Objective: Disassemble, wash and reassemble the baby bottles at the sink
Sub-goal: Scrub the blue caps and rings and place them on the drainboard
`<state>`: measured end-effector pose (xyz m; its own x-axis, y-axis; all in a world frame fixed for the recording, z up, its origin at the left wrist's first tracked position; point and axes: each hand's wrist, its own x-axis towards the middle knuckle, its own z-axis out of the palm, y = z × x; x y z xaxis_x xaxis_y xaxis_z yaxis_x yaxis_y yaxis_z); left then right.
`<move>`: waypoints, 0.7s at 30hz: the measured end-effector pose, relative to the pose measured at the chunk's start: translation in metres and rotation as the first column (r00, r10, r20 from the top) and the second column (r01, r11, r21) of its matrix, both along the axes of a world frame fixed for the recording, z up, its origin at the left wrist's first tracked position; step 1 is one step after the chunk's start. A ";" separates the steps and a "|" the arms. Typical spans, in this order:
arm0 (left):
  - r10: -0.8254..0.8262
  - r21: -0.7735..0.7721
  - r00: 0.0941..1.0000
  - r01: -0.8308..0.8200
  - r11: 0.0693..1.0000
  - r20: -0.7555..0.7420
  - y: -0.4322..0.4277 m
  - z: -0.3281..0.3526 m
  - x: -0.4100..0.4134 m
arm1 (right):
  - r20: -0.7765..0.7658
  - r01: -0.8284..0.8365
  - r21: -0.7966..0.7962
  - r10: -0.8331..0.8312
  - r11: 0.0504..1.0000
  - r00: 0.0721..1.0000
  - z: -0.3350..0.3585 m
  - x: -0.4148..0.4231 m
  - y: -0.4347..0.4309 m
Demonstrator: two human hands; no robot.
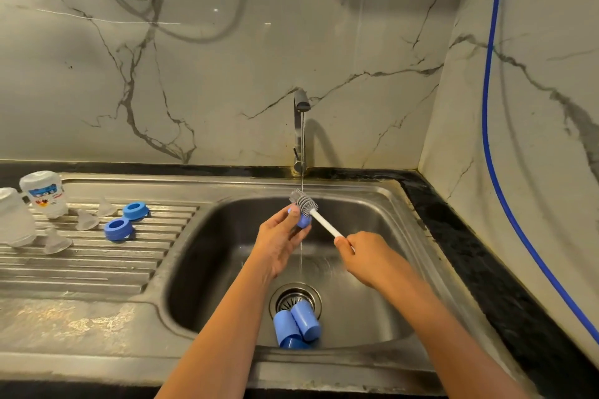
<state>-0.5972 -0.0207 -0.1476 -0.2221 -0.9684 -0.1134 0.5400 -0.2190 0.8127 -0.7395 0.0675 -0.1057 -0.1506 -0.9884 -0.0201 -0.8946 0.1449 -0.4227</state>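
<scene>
Head view. Glossy, grey-veined marble wall [227, 74] backs your brushed stainless sink [210, 262], with its ribbed drainboard [97, 256] to the left. A thin stream of water falls from the angular metal faucet [299, 126]. Two frosted bottles stand inverted on the drainboard: the printed bottle [43, 193] whole, the plain bottle [14, 217] cut off by the frame edge. Smooth blue cylindrical caps [296, 324] cluster at the drain, the lowest mostly hidden. Two blue collar rings [118, 228] and three translucent nipples [86, 220] rest on the ribs. Your right hand [366, 256] clenches the white handle of the grey-bristled brush [316, 215]. Your left hand [278, 240] grasps a small blue part [304, 221] against the bristles, above the basin. Your fingers hide its shape.
</scene>
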 end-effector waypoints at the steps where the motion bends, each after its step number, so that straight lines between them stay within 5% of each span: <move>1: -0.051 -0.027 0.998 0.051 0.998 0.032 0.002 0.001 -0.002 | 0.003 0.018 -0.006 -0.018 1.000 1.000 -0.001 -0.002 -0.002; 4: -0.101 -0.094 0.991 0.110 0.990 0.089 0.004 0.002 -0.005 | -0.002 0.082 -0.006 -0.082 0.997 0.997 -0.004 -0.009 -0.009; 12: 0.169 0.015 0.978 -0.168 0.986 -0.120 -0.010 0.000 0.003 | -0.036 0.027 0.088 -0.024 0.996 0.999 -0.001 -0.008 0.002; 18: -0.023 -0.035 0.995 0.026 0.999 0.096 -0.004 -0.002 -0.008 | -0.010 0.100 0.030 -0.100 0.994 0.995 -0.004 -0.012 -0.004; 21: 0.014 -0.041 0.991 -0.009 0.999 0.133 -0.002 -0.002 -0.010 | 0.030 0.106 0.026 -0.107 0.994 0.994 -0.004 -0.014 -0.004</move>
